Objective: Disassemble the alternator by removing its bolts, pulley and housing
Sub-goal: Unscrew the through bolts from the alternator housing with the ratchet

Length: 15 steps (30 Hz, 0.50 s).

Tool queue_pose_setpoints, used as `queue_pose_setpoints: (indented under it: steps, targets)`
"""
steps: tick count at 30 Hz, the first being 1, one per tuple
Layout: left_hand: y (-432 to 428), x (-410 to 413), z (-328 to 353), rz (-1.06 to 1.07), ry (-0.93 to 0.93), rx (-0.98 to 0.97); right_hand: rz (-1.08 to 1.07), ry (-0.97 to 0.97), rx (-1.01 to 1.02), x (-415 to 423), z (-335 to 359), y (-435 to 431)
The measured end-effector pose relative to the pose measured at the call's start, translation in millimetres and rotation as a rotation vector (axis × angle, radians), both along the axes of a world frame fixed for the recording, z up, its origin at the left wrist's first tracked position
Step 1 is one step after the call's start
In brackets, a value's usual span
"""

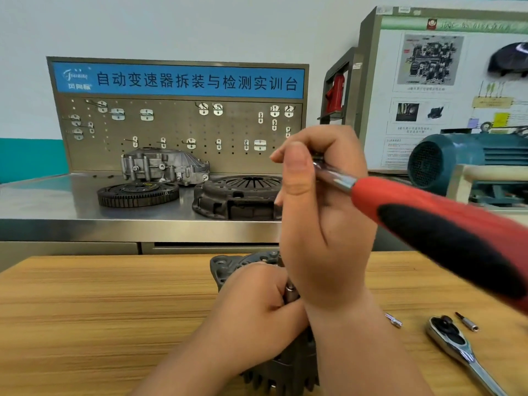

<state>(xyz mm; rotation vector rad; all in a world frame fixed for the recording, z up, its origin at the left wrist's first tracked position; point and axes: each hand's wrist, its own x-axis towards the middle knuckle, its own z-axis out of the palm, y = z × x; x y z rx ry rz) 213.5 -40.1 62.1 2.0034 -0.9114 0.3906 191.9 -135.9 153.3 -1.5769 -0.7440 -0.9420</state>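
The dark grey alternator [228,268] stands on the wooden table [100,310], mostly hidden behind my hands; its finned lower rim shows at the bottom. A vertical socket extension [290,290] rises from it. My left hand [257,312] curls round the lower part of that extension, against the housing. My right hand [323,212] is raised above it and grips the head end of a ratchet wrench [445,235], whose red and black handle points right, toward the camera. The bolts and the pulley are hidden.
A second chrome ratchet [457,347], a small adapter [394,320] and a bit holder [467,322] lie on the table to the right. Behind, a steel bench carries a flywheel [138,193], a clutch cover [237,195] and a gearbox housing [163,166]. A teal motor [457,158] stands far right.
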Motion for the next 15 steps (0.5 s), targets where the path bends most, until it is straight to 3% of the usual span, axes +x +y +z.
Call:
queue_pose_setpoints:
  steps: [3,7,10,15]
  targets:
    - [0.8,-1.3,0.9,0.013,-0.001,0.011,0.048,-0.124,0.18,-2.9,-7.3,6.5]
    - [3.3,-3.0,4.6,-0.026,0.014,0.018,0.738,0.151,0.457,3.2,-14.8,3.1]
    - [5.5,-1.7,6.2,-0.114,0.031,0.003,1.161,0.339,0.511,5.9,-11.0,-4.7]
    - [16.1,-0.5,14.1,-0.265,0.176,-0.005,1.18,0.394,0.516,9.2,-11.7,-5.3]
